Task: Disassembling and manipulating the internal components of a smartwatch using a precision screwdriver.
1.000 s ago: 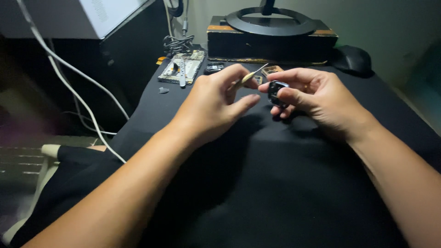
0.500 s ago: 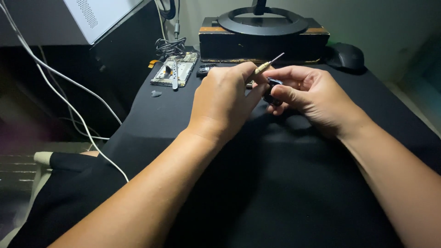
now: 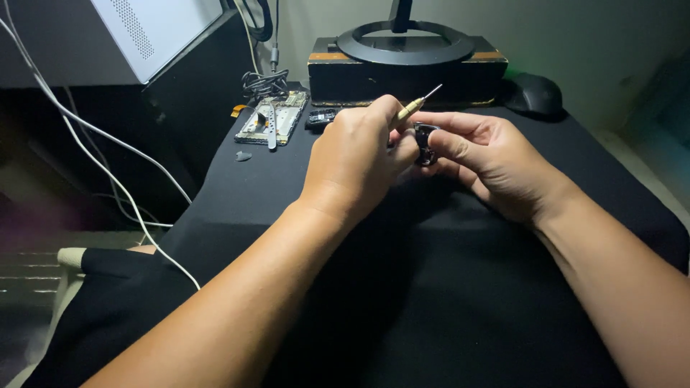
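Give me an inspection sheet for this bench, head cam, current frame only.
Surface: black cloth over the table.
Job's things: small black part pinched in right hand; thin screwdriver in left hand, tip pointing up and away.
Clutter: opened phone board, small dark module, mouse.
Grippers: both hands closed on their items, raised off the cloth.
Cables: white cables at left; coiled black cable.
Surroundings: monitor stand on a dark box; white case.

My left hand point(image 3: 359, 154) now covers the near side of the small black part point(image 3: 425, 144), where a second ago it sat apart. The screwdriver point(image 3: 417, 104) tip now points up and away, raised above my right hand point(image 3: 489, 158).
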